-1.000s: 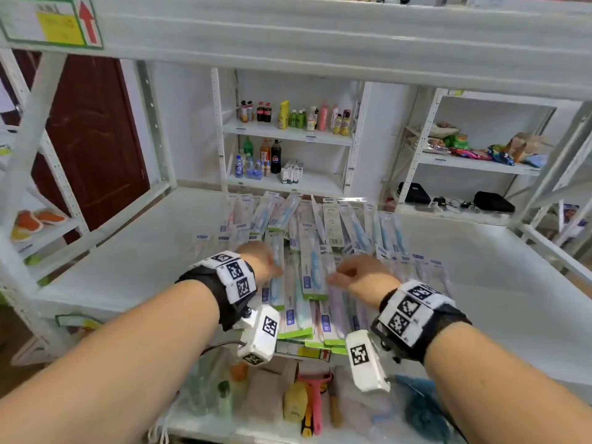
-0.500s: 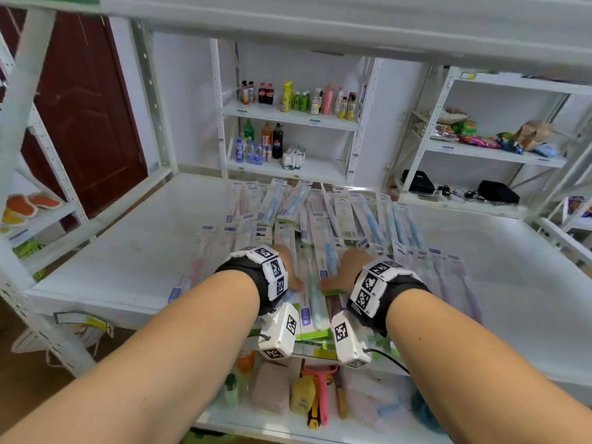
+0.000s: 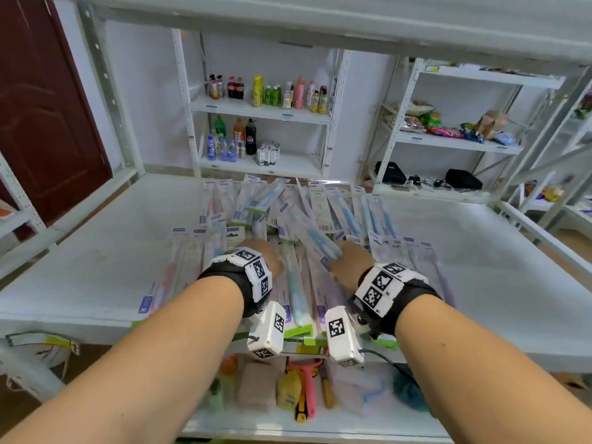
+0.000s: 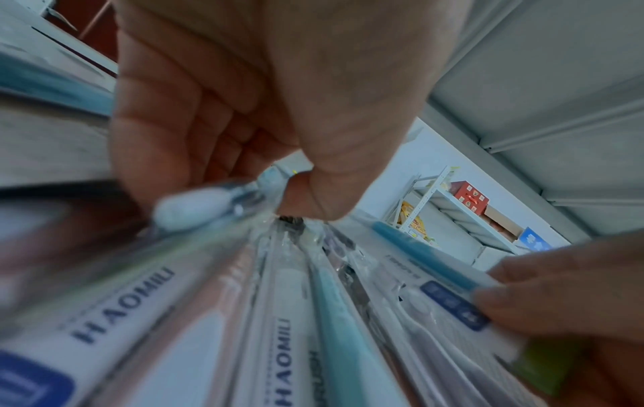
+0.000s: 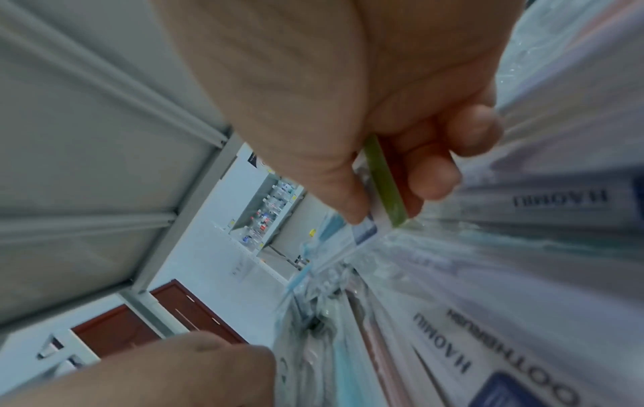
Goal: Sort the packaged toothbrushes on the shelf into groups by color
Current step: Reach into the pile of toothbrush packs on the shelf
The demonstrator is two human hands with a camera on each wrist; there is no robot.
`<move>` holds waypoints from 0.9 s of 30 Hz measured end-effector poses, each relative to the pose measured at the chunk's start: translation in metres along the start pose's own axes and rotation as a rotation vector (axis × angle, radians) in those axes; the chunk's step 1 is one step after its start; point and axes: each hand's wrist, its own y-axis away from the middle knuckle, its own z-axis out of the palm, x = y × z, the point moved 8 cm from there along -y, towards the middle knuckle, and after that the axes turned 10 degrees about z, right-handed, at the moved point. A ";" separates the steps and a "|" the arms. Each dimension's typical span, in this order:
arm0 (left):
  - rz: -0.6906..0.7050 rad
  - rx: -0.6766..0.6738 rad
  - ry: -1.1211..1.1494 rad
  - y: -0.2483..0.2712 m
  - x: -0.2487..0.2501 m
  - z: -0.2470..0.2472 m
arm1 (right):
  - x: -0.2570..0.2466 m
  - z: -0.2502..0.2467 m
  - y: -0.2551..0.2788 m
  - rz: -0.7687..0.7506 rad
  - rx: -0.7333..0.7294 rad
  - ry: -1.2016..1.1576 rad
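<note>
A heap of packaged toothbrushes (image 3: 288,206) in blue, teal, pink and purple covers the middle of the white shelf (image 3: 96,267). My left hand (image 3: 267,251) reaches into the heap's near side. In the left wrist view its thumb and fingers pinch a clear toothbrush package (image 4: 216,203) with a pale brush head. My right hand (image 3: 347,257) grips a blue toothbrush package (image 3: 315,240) by its green-edged end (image 5: 383,181), and the pack tilts up over the heap. A teal toothbrush pack (image 3: 296,293) lies between my wrists.
An upper shelf board (image 3: 352,20) hangs close overhead. Pink packs (image 3: 166,277) lie at the heap's left and purple packs (image 3: 426,261) at its right. A lower shelf (image 3: 288,389) holds household goods. Racks with bottles (image 3: 266,94) and snacks (image 3: 448,126) stand behind.
Both hands have pushed forward into the heap. The right hand has taken hold of a blue pack and raised it; the left hand has closed on a pack.
</note>
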 end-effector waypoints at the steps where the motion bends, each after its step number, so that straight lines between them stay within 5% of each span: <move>1: -0.002 -0.012 -0.011 -0.004 -0.002 0.002 | 0.007 -0.004 0.005 0.000 -0.005 -0.074; 7: -0.043 -0.020 -0.041 0.018 0.001 -0.017 | 0.097 -0.034 0.021 0.037 0.006 -0.562; 12: -0.118 -0.034 0.334 0.049 0.036 -0.025 | 0.232 -0.073 0.015 0.185 0.097 -0.871; 17: 0.027 0.025 0.596 0.054 0.167 -0.031 | 0.358 -0.098 0.007 0.328 0.139 -0.994; 20: 0.170 -0.093 0.680 0.038 0.275 0.001 | 0.415 -0.103 0.006 0.389 0.142 -1.001; 27: 0.237 -0.136 0.457 -0.002 0.431 0.084 | 0.476 -0.103 -0.002 0.376 0.058 -0.878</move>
